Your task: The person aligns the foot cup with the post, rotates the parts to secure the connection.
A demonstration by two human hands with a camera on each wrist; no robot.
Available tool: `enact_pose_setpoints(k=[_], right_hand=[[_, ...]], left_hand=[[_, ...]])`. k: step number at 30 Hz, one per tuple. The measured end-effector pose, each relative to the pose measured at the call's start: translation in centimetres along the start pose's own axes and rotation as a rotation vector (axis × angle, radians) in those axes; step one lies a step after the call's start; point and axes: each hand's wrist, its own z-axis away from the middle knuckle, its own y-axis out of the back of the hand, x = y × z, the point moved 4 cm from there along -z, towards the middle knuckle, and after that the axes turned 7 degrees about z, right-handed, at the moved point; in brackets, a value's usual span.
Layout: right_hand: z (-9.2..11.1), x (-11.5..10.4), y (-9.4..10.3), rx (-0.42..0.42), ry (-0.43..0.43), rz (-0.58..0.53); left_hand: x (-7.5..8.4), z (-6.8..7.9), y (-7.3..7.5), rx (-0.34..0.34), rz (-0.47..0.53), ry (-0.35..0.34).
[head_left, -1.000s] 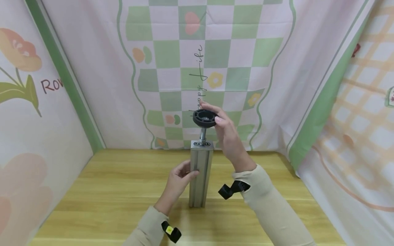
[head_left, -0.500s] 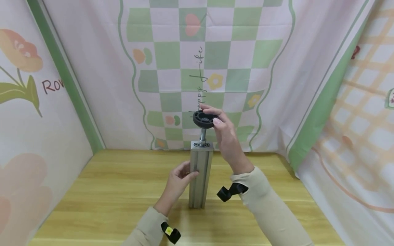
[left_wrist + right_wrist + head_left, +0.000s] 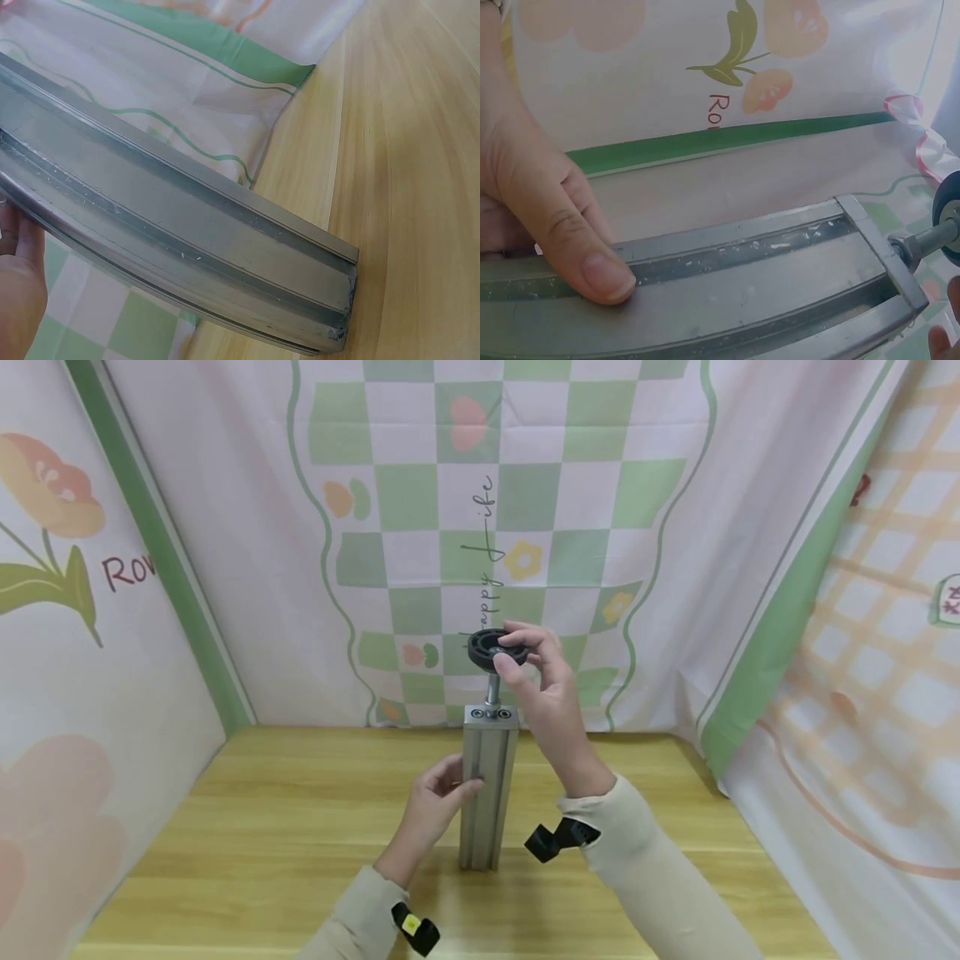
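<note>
An aluminium profile (image 3: 486,797) stands upright on the wooden table, its lower end in the left wrist view. My left hand (image 3: 429,806) grips it at mid-height, thumb on the front face and fingers behind; the thumb shows up close in the right wrist view. Two socket screws sit in the end plate (image 3: 474,723) on top. From this plate rises a threaded stem (image 3: 492,689) with a hex nut (image 3: 906,249) at its base. It carries a black round levelling foot (image 3: 480,660), whose rim my right hand (image 3: 553,706) holds between thumb and fingers.
The wooden table (image 3: 262,827) reaches back to a printed cloth (image 3: 405,493). More cloth hangs along the left and right sides. Each forearm wears a black wrist camera, one on the left (image 3: 426,935) and one on the right (image 3: 543,843).
My right thumb has moved left along the front rim of the levelling foot, and the fingers have bent more over it. My left hand and the aluminium profile stay in place.
</note>
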Motion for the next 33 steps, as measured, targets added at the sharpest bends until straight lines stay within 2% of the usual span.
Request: enact_pose_setpoints(k=[4, 11, 14, 20, 24, 28, 33], right_hand=[[0.0, -0.4, 0.1, 0.058, 0.008, 0.053], [0.1, -0.4, 0.2, 0.067, 0.003, 0.021], [0.0, 0.1, 0.2, 0.014, -0.022, -0.060], [-0.6, 0.6, -0.1, -0.164, -0.053, -0.345], [-0.7, 0.8, -0.3, -0.236, -0.079, -0.467], [-0.7, 0.9, -0.4, -0.285, -0.107, -0.512], [-0.8, 1.0, -0.5, -0.305, -0.135, -0.510]], left_hand=[[0.0, 0.0, 0.0, -0.002, -0.002, 0.003], [0.0, 0.0, 0.1, -0.002, -0.008, 0.024], [-0.1, 0.1, 0.1, 0.000, -0.013, 0.036], [-0.1, 0.0, 0.0, 0.001, -0.009, 0.034], [0.0, 0.0, 0.0, -0.004, -0.003, 0.024], [-0.1, 0.0, 0.0, -0.005, 0.000, 0.021], [-0.2, 0.0, 0.1, -0.005, 0.001, 0.018]])
